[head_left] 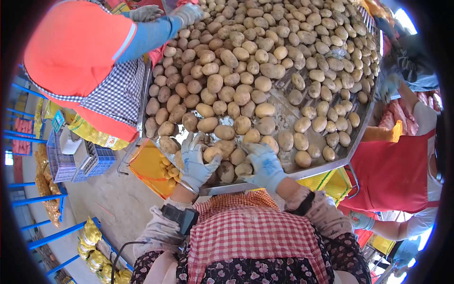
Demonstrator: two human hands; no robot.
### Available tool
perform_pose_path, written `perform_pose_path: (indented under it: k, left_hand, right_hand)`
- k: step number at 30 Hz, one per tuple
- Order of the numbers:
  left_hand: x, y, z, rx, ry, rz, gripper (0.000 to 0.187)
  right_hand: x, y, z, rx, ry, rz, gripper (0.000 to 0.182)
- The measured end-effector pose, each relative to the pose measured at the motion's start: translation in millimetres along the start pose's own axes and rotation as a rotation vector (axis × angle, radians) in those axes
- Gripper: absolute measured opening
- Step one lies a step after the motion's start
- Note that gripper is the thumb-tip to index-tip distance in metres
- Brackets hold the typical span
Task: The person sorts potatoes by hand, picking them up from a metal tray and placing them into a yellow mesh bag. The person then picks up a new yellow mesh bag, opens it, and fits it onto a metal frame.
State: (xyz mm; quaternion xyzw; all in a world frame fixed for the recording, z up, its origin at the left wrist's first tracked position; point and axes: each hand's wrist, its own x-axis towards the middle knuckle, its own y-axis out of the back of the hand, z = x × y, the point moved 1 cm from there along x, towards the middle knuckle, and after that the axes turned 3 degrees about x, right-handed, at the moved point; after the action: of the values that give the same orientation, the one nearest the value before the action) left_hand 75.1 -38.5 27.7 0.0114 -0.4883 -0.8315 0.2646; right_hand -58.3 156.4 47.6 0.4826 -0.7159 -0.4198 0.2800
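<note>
Many brown potatoes (241,98) lie spread over a metal sorting table (350,154) in front of me. My left hand (194,164), in a pale blue glove, is at the table's near edge with a potato (213,154) between its thumb and fingers. My right hand (265,165), gloved alike, is at the same edge with fingers stretched and thumb apart. It touches the potatoes next to it, among them a potato (243,170) by its thumb. Its palm side is hidden.
An orange bag (146,165) with potatoes hangs at the left edge, a yellow mesh bag (326,185) at the right. A co-worker in orange (75,52) reaches over the table; a person in a red apron (388,175) stands right. Blue crates (97,163) stand on the floor.
</note>
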Motion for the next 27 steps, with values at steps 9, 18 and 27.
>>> perform_pose_path:
  k: [9, 18, 27]
  left_hand:
    - [69, -27, 84, -0.211, -0.486, 0.019, 0.05]
    - [40, -7, 4, 0.145, -0.255, -0.243, 0.064]
    - [66, -22, 16, 0.25, -0.232, -0.157, 0.059]
  right_hand:
    - [31, 44, -3, 2.161, -0.585, 0.532, 0.045]
    - [10, 47, 56, 2.285, -0.316, 0.393, 0.043]
    - [20, 30, 69, 1.206, -0.481, 0.425, 0.038]
